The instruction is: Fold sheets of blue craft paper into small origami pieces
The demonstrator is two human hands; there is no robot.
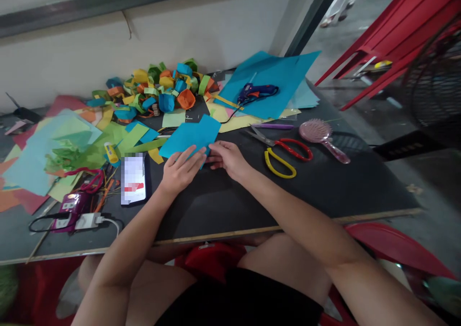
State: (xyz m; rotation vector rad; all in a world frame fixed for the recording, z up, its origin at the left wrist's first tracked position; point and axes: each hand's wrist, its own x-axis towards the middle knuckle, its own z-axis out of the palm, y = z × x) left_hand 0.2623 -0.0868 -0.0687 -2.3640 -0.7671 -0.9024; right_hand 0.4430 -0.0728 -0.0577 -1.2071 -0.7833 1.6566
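Observation:
A blue sheet of paper lies at a slant on the dark tabletop in front of me, its near right part covered by my hands. My left hand rests on its lower edge, fingers stretched out and lying flat. At the paper's right corner, my right hand pinches the edge between thumb and fingers; some of its fingertips are hidden beneath. To the right of that hand are scissors with one red and one yellow handle, blades apart. A phone with a lit screen lies left of my left hand.
Folded paper pieces are heaped at the back. Behind the scissors, a glue gun lies on a large blue sheet. A hairbrush is at right. Coloured paper, a glue stick and a purple power socket occupy the left.

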